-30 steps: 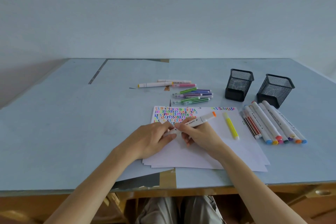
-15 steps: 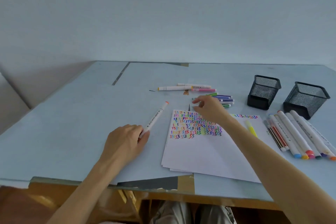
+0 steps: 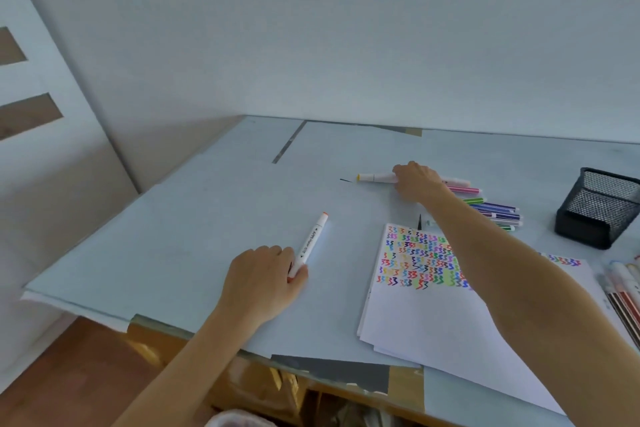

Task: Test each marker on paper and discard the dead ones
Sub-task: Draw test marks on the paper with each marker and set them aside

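Left hand (image 3: 265, 279): lower centre of frame, palm down on the table, fingers curled round the near end of the orange marker.
Orange marker (image 3: 309, 245): white barrel, orange cap at the far end, lying on the table and angled up-right from the left hand; left of the paper, not touching it.
Paper (image 3: 446, 329): white stack, lower right of frame, near corner past the table edge. Upper part of the top sheet is filled with rows of multicoloured squiggles (image 3: 419, 262).
Right forearm: crosses over the upper right part of the paper, reaching away toward the far markers.
Thick markers (image 3: 623, 291): right edge of frame, beside the paper, only partly in view.
Table (image 3: 207, 225): pale blue top, wooden frame showing along the near edge.
Thin markers (image 3: 495, 210): loose pile just above the paper, right of centre; purple, green and pink barrels, lying roughly left-right.
Mesh cup (image 3: 601, 206): black, right side of frame, standing beyond the paper.
Right hand (image 3: 417, 182): centre right, farthest out, fingers curled down over the yellow marker barrel, gripping it.
Yellow marker (image 3: 375, 178): white barrel, yellow cap pointing left, on the table at the far side of the pile.
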